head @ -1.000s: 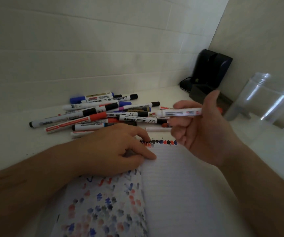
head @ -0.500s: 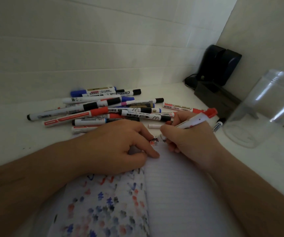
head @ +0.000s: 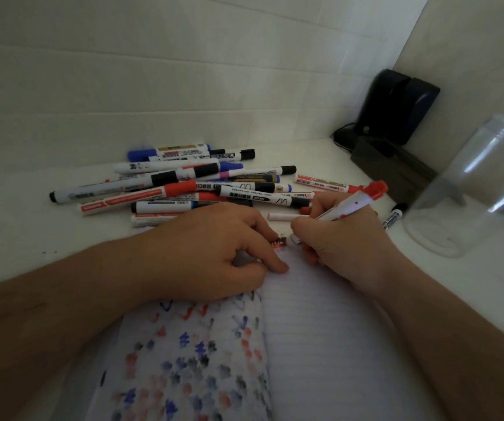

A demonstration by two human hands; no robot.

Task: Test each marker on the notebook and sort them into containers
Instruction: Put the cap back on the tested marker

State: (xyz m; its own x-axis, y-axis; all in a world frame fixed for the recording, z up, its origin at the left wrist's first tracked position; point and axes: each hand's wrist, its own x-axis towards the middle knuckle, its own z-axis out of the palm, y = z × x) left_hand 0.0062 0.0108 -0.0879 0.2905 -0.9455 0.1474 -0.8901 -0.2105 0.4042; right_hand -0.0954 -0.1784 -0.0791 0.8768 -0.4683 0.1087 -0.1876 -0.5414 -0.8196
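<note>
An open notebook (head: 320,344) lies in front of me, its left page covered in red, blue and black marks. My right hand (head: 341,241) grips a white marker with a red end (head: 354,203), tip down on the top of the right page. My left hand (head: 214,253) rests on the notebook at its spine, fingers curled, and something small may be hidden under them. A pile of several markers (head: 202,183) lies on the white table behind my hands. A clear plastic cup (head: 472,189) stands at the right.
A dark speaker-like device (head: 396,107) and a dark box (head: 396,168) sit in the back right corner against the wall. One black-capped marker (head: 394,217) lies by the cup's base. A small white cap-like piece (head: 281,216) lies between the pile and my hands.
My right hand turned the marker from held up and level down to the page, tip on the paper. Over the last half second it barely moved. My left hand stayed in place.
</note>
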